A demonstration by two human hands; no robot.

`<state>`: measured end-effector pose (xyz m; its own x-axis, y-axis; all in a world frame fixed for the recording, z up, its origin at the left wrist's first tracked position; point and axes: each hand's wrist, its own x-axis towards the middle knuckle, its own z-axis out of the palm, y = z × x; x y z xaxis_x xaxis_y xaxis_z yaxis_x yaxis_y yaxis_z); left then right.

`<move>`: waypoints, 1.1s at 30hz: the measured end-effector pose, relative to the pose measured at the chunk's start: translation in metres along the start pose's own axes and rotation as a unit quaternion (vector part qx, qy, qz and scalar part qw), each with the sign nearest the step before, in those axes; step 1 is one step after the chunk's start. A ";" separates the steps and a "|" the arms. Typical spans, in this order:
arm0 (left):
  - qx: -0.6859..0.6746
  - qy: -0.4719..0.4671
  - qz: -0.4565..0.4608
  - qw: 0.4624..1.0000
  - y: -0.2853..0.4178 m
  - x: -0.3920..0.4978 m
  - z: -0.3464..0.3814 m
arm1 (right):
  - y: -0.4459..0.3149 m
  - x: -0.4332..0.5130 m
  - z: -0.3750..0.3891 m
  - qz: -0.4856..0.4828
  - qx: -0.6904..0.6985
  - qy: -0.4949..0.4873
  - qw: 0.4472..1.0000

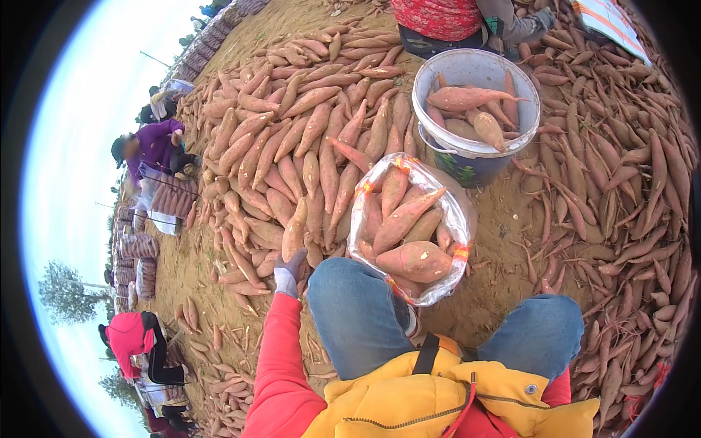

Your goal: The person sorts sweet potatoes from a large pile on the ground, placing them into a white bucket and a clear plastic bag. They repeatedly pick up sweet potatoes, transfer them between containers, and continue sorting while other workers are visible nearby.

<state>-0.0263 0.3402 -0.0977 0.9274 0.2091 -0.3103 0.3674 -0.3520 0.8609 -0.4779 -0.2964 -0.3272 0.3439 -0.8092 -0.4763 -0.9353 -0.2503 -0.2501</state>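
Note:
My left hand (291, 272), in a grey and white glove, grips the lower end of a long sweet potato (295, 229) at the near edge of a big heap of sweet potatoes (285, 131). My right hand is out of view; only a bit of its red sleeve (558, 390) shows beside my yellow jacket. Just beyond my knees stands a clear plastic bag (463, 211) with an orange-marked rim, its mouth spread wide. Large sweet potatoes (417, 261) fill it near the top. One sweet potato (350, 154) on the heap points towards the bag's rim.
Behind the bag, a white-rimmed bucket (472, 154) holds more sweet potatoes. A person in a red patterned top (438, 19) sits beyond it. Thinner sweet potatoes (608, 164) cover the ground at right. At left, other people work near stacked filled bags (138, 246).

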 end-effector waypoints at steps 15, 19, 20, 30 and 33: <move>0.507 0.015 0.223 0.833 -0.002 0.145 0.066 | -0.046 -0.082 -0.127 -0.008 0.412 -0.025 0.911; 0.365 -0.022 0.292 0.884 0.020 0.159 0.058 | -0.090 -0.111 -0.167 -0.048 0.541 -0.121 0.831; 0.237 -0.053 0.249 0.937 0.039 0.153 0.071 | -0.107 -0.109 -0.176 -0.057 0.542 -0.106 0.831; 0.051 -0.360 0.494 0.790 0.242 -0.140 0.200 | -0.284 -0.140 -0.303 -0.276 0.522 -0.268 0.761; 0.018 -0.434 0.439 0.786 0.232 -0.186 0.238 | -0.332 -0.158 -0.314 -0.262 0.539 -0.325 0.731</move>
<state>-0.0972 0.0030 0.0636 0.5169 -0.8256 0.2264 -0.4547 -0.0407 0.8897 -0.2475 -0.2524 0.0960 0.9263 -0.2418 -0.2890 -0.1714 0.4126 -0.8946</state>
